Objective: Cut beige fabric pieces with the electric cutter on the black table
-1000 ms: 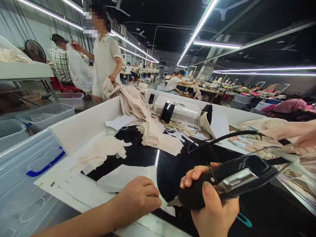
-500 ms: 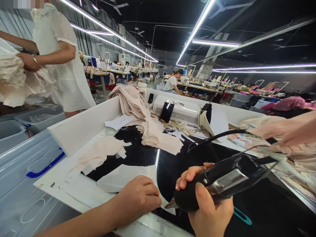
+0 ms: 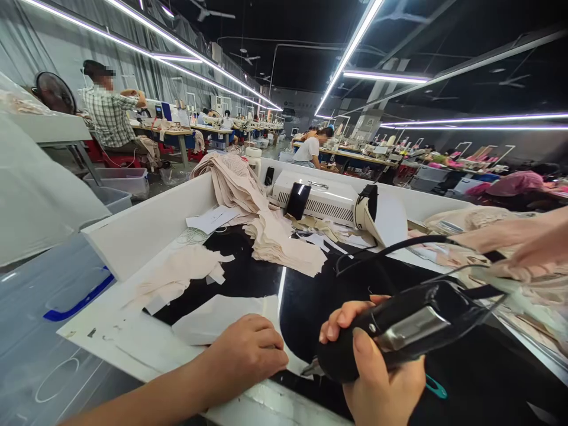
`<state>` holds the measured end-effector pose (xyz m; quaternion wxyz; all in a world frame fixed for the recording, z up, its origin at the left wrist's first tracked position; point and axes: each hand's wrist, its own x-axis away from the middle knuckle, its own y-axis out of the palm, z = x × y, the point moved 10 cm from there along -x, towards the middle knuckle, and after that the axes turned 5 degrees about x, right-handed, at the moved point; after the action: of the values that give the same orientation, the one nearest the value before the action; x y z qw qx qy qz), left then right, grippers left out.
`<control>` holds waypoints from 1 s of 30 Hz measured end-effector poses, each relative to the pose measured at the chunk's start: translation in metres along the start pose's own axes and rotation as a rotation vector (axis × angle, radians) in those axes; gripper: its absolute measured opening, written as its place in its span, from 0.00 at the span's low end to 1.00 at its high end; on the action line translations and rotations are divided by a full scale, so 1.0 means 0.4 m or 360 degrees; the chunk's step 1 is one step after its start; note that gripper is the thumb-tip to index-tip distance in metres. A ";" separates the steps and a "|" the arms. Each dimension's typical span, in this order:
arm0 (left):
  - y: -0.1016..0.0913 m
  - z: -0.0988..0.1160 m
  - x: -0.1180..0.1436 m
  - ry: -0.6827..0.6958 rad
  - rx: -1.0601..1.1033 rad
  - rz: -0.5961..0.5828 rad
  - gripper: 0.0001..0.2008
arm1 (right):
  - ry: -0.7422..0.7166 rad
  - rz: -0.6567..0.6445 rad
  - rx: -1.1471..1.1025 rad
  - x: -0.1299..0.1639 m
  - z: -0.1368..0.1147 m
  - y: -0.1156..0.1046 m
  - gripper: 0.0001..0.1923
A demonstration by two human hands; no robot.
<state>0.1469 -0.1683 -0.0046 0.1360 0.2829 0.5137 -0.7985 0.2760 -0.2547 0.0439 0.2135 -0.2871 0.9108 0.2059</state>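
Note:
My right hand [image 3: 384, 373] is wrapped round a black corded power tool [image 3: 408, 325]. Its narrow metal tip [image 3: 313, 368] meets the near right end of a white fabric piece [image 3: 231, 316] on the black tabletop [image 3: 310, 307]. My left hand [image 3: 251, 349] rests on that piece just left of the tip, with fingers curled and pressed together at its edge; the fingertips are partly hidden. Further back lie a pile of pale pink fabric layers [image 3: 284, 242] and a smaller heap of cut fabric [image 3: 177, 275].
A co-worker's hand [image 3: 523, 242] is by the fabric stacks on the right, near the cord [image 3: 394, 244]. A teal tool [image 3: 436, 386] lies beside my right hand. White side boards [image 3: 151, 236] edge the table; a phone [image 3: 297, 200] leans at the back. Plastic bins [image 3: 48, 355] stand left.
The person in white at the left has gone from view, showing a seated worker behind. My right hand and the tool have shifted slightly right; my left hand has barely moved.

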 end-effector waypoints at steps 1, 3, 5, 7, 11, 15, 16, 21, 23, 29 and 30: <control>-0.003 -0.003 0.001 -0.0011 0.0029 0.0002 0.08 | -0.0003 -0.0008 0.0000 -0.003 0.001 -0.001 0.15; -0.015 -0.015 0.002 -0.0049 0.0080 0.0006 0.10 | -0.0009 -0.0014 0.0005 -0.011 0.003 -0.009 0.15; -0.032 -0.033 0.006 -0.0098 0.0078 -0.0004 0.13 | -0.0021 0.0004 0.0012 -0.023 0.006 -0.022 0.16; -0.050 -0.052 0.012 -0.0136 0.0030 -0.0022 0.15 | -0.0032 0.0046 0.0027 -0.041 0.012 -0.037 0.17; -0.063 -0.062 0.032 -0.0168 -0.0021 -0.0113 0.19 | -0.0057 0.0153 0.0079 -0.087 0.033 -0.051 0.18; -0.050 -0.055 0.046 -0.0337 -0.0062 -0.0246 0.11 | -0.0057 0.0193 0.0112 -0.128 0.052 -0.040 0.18; -0.042 -0.055 0.046 -0.0404 -0.0063 -0.0312 0.09 | -0.0050 0.0198 0.0118 -0.133 0.055 -0.036 0.18; -0.029 -0.078 -0.005 -0.0558 -0.0050 -0.0589 0.07 | -0.0040 0.0175 0.0073 -0.132 0.055 -0.021 0.17; -0.037 -0.091 -0.048 -0.0461 -0.0027 -0.0566 0.06 | -0.0044 0.0149 0.0056 -0.125 0.053 -0.014 0.16; 0.022 -0.135 -0.110 -0.0216 0.0288 -0.0803 0.31 | -0.0035 0.0115 -0.0005 -0.112 0.058 0.014 0.15; 0.032 -0.141 -0.111 -0.0211 0.0297 -0.0848 0.30 | -0.0026 0.0109 -0.0016 -0.111 0.061 0.019 0.15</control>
<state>0.2067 -0.1264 -0.0054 -0.0718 0.0966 0.4841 -0.8667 0.3111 -0.2173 0.0483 0.2124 -0.2551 0.9173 0.2199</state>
